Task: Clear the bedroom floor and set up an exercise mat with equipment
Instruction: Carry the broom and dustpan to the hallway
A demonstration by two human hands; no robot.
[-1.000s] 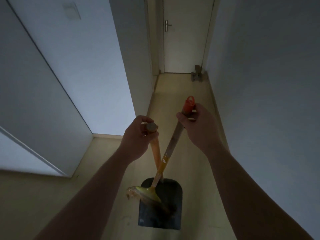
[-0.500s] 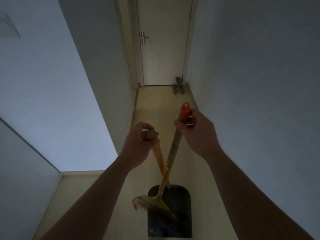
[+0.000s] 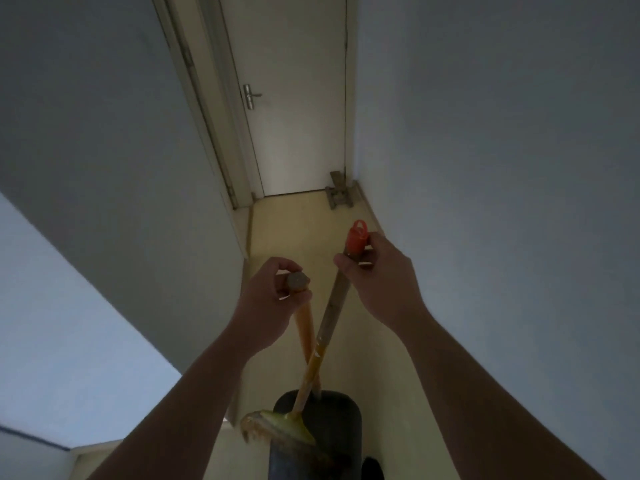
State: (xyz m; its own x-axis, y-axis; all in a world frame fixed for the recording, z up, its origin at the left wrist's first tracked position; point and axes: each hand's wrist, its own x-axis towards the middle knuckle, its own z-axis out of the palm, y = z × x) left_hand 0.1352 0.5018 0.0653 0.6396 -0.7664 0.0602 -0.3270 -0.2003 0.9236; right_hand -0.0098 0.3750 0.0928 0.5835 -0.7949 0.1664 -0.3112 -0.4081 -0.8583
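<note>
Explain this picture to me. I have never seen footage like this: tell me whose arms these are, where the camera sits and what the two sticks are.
No machine here: a person wears one wide-angle camera on the head, aimed forward and down, so the arms are the wearer's own. The left hand grips the top of an orange handle running down to a dark dustpan. The right hand grips a red-capped broom, its yellow head over the pan. The two handles cross. Ahead, a narrow hallway with a pale floor ends at a closed door; a small wooden thing stands beside it.
</note>
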